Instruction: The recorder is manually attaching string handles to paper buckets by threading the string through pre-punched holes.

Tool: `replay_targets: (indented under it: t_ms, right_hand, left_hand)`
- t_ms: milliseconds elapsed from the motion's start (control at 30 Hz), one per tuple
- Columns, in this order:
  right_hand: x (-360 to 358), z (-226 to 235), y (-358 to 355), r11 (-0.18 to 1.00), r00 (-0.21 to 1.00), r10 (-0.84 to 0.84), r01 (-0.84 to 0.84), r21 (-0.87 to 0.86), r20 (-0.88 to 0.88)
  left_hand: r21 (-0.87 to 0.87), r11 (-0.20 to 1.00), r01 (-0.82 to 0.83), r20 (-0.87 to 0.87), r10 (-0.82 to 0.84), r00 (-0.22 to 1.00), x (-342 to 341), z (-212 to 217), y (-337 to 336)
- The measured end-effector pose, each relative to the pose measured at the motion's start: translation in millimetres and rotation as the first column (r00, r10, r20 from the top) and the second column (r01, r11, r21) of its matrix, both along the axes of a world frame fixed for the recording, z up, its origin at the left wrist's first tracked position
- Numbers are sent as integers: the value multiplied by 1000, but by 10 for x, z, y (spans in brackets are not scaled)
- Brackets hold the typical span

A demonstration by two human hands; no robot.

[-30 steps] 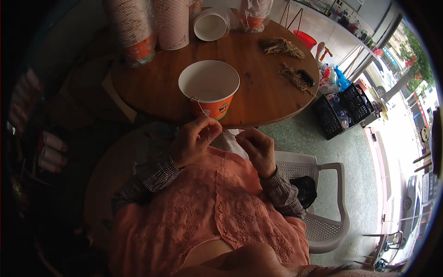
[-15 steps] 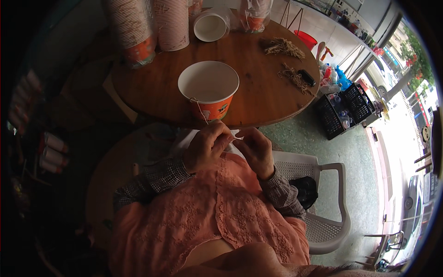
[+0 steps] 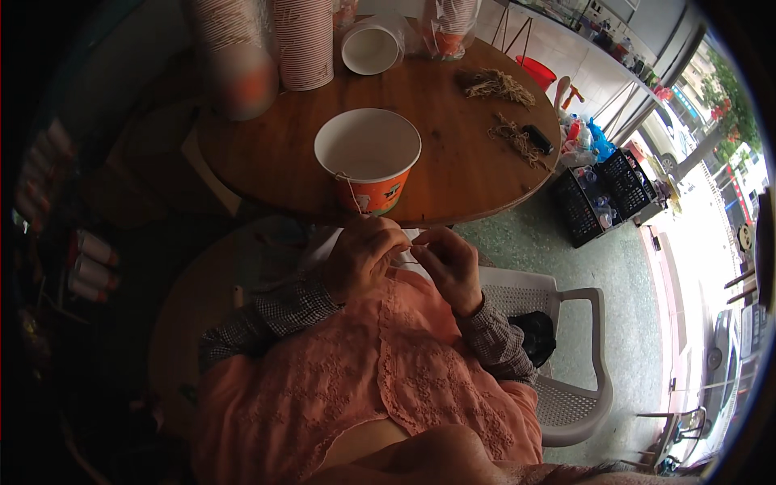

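Both hands pinched on a thin string, paper bucket at the table edge.

Nearest me, my left hand (image 3: 364, 257) and right hand (image 3: 447, 263) sit close together just below the table rim, fingers of each closed on a thin string (image 3: 349, 187) that runs up to the near rim of the paper bucket (image 3: 369, 158). I log the bucket as white inside, orange outside, upright and open, standing on the round wooden table (image 3: 453, 153) near its front edge. To my right, a white plastic chair (image 3: 578, 380). Farther on the table: two bundles of loose twine (image 3: 497, 83), a small dark object (image 3: 537, 138), stacks of striped paper cups (image 3: 303, 40), and a white bowl-shaped cup (image 3: 370, 47). Beyond, black crates (image 3: 602, 194) on the floor.
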State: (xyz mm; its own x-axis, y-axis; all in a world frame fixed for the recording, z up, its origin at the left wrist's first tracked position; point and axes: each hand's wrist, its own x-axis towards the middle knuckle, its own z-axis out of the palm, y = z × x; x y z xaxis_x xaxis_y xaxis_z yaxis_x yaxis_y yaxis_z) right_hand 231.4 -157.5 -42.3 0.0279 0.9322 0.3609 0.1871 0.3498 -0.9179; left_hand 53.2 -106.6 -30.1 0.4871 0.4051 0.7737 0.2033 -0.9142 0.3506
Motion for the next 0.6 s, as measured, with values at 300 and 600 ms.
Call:
replay_targets:
  t_ms: [300, 600]
  right_hand:
    - [25, 573, 566, 961, 929, 148, -216, -173, -340]
    - [36, 1641, 1918, 841, 807, 445, -229, 490, -387]
  left_hand:
    - [63, 980, 191, -102, -184, 978, 190, -523, -63]
    - [328, 816, -476, -278, 565, 777, 460, 7, 558]
